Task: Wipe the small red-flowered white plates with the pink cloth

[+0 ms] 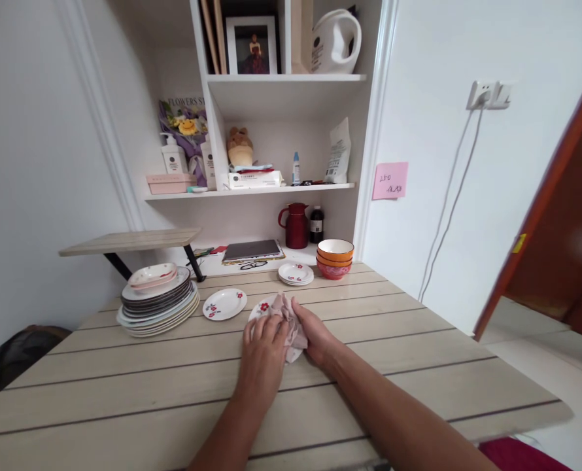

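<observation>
A small white plate with red flowers (263, 307) is in front of me, largely covered by my hands and a crumpled pale pink cloth (291, 327). My left hand (265, 343) curls over the plate's left side, its fingertips against the cloth; its thumb is hidden. On the right side, my right hand (318, 337) grips the bunched cloth at the plate's edge, thumb uppermost, its other fingers mostly out of sight. Just to the left lies a matching flowered plate (225, 305). Farther back is a short stack of small flowered plates (295, 273).
On the left stands a tall stack of plates (158, 311) topped by dishes, beside a small raised shelf (131, 241). Stacked orange and red bowls (335, 258) stand at the back right. Behind are a dark red jug (296, 226), a dark bottle (316, 224) and a laptop (252, 250).
</observation>
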A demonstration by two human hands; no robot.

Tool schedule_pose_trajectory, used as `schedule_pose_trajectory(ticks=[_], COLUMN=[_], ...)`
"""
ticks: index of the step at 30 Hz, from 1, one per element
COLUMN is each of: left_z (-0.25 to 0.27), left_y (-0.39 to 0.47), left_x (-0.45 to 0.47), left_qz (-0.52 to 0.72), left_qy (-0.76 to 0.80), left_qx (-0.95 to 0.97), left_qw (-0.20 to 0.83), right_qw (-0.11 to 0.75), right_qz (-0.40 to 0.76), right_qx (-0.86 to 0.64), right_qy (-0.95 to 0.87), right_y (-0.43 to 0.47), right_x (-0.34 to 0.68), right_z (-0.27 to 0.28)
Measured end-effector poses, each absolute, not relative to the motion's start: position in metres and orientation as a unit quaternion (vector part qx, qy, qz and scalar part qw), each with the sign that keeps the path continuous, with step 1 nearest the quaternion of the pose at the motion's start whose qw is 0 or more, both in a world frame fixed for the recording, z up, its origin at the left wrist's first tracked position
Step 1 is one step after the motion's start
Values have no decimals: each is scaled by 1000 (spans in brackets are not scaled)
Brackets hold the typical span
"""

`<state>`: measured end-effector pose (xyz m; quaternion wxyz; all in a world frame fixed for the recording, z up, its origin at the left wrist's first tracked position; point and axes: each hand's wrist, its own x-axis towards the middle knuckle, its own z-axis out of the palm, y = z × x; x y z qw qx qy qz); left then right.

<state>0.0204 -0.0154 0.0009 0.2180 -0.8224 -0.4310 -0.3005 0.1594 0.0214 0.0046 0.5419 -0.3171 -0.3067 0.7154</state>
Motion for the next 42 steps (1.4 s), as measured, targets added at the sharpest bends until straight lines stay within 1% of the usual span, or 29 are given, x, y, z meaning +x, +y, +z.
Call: schedule_pose_trajectory(ticks=[6,9,15,20,24,30,36,39,42], left_z=[8,9,5,3,2,3,-5,-10,-10], left_y=[-17,-17,-17,-18,-16,-13,-10,-9,-9], left_x=[15,13,17,18,17,15,19,20,20], left_qz=[-302,-289,-280,-291,-301,-300,-298,-288,-281], left_qy=[-539,-536,-472,-438,-479,-543,-457,-406,-368], left_qx=[-754,-763,-812,-829,-794,-754,-811,-846,-870], left_qw=[224,218,196,193,221,219,213,192,171], right_qw=[565,577,559,552,548,566,553,553,534], right_qz=[691,687,710,706,700,696,707,723,759], right_qx=[-338,-343,-337,-330,-317,-340,-320,-318,-300], right_qy=[-300,-280,-263,-297,-331,-283,-305,-264,-221], right_y=[20,22,23,20,19,24,22,24,28], right_x=[157,158,161,160,158,160,159,160,164], right_z=[6,8,9,7,6,4,3,4,7])
